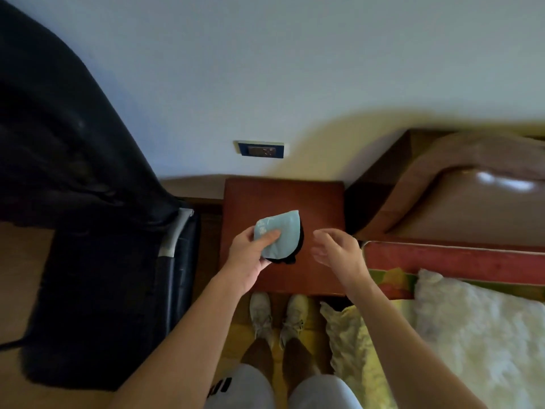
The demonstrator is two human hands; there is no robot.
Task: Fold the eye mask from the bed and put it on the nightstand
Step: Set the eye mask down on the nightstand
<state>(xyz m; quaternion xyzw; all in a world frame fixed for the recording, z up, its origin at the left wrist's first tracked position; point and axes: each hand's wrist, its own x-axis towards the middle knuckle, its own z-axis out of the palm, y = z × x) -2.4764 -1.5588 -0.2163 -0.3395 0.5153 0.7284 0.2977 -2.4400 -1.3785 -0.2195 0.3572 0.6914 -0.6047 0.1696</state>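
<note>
Your left hand (250, 255) pinches the folded eye mask (280, 237) right over the nightstand (321, 199) at frame center, while your right hand (336, 249) hangs empty beside it, fingers (321, 233) loosely spread.

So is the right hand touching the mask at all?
Apart. The head view shows bare nightstand between the open right hand and the mask; only the left hand holds it.

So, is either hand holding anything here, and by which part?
The left hand pinches the folded eye mask at its left edge, thumb on top, over the nightstand. The right hand is open, holding nothing.
</note>
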